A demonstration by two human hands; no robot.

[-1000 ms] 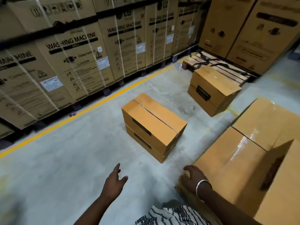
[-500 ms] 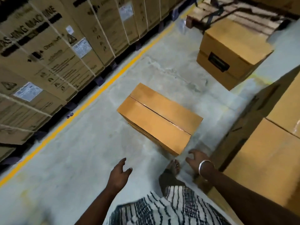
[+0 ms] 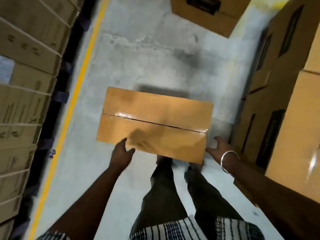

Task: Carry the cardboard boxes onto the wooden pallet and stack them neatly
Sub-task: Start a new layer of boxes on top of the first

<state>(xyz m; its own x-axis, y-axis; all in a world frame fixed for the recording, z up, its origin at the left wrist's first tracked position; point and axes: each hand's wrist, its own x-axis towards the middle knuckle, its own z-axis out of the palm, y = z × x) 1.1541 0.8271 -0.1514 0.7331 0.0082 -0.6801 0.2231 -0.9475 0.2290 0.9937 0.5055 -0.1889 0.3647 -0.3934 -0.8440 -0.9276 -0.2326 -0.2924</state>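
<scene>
Taped cardboard box [image 3: 155,123] sits on the grey concrete floor [image 3: 138,54] directly ahead of the person's feet, top seam running left to right. Left hand [image 3: 122,153] at the box's near edge, fingers spread and loose, gripping nothing; right hand [image 3: 219,149], steel bangle [image 3: 229,161] at the wrist, spread beside the near right corner, contact not discernible. Second box [image 3: 206,13] further ahead; stacked cartons [image 3: 285,101] to the right.
</scene>
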